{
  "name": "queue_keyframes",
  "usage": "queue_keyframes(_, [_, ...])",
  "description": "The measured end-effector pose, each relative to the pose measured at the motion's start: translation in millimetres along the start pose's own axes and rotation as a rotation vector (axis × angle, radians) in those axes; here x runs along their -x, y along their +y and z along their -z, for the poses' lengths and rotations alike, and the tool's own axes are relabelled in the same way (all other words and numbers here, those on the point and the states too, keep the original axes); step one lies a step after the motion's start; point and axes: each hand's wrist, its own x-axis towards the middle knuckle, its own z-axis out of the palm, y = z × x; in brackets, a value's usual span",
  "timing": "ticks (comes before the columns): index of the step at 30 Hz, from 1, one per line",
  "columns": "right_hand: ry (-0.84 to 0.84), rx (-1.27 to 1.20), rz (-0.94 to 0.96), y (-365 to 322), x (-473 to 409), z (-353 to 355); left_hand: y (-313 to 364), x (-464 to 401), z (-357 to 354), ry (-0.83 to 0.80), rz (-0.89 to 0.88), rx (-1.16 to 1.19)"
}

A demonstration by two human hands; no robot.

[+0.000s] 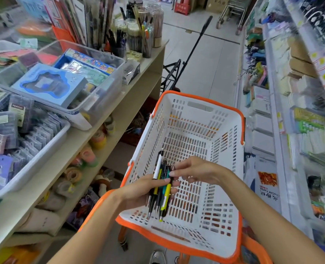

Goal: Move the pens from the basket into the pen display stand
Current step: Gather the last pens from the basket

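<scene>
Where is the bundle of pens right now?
In the head view, the bundle of pens sits low and centre, gripped in the left hand above the white and orange basket, with the right hand touching its upper ends.

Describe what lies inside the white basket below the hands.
The basket holds one brownish pencil-like stick near its front wall. The left hand grips a pen bundle above it; the right hand touches them. They cover some floor.

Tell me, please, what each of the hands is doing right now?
Left hand: grips the bundle of pens.
Right hand: fingertips touch the pens' upper ends; a grip cannot be told.
</scene>
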Motion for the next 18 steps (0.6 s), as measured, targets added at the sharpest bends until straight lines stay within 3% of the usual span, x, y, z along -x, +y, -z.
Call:
queue_keyframes(4, [0.111,-0.108,0.084,-3.2,1.6,15.0,3.2,-2.9,1.5,0.004,0.006,0.216])
queue_keyframes(7, [0.491,-0.530,0.188,-3.2,3.8,30.0,2.5,-9.7,5.9,0.097,-0.037,0.342])
queue_keyframes(9, [0.767,-0.608,0.243,0.5,5.6,21.9,3.0,-15.8,6.6,0.154,-0.107,0.398])
queue_keyframes(11, [0.849,-0.484,0.275,9.3,5.5,-5.2,3.2,-23.6,3.1,0.176,-0.178,0.461])
queue_keyframes(18, [0.849,0.012,0.360,34.3,-1.7,-69.8,-2.5,-37.1,-10.3,0.200,-0.268,0.441])
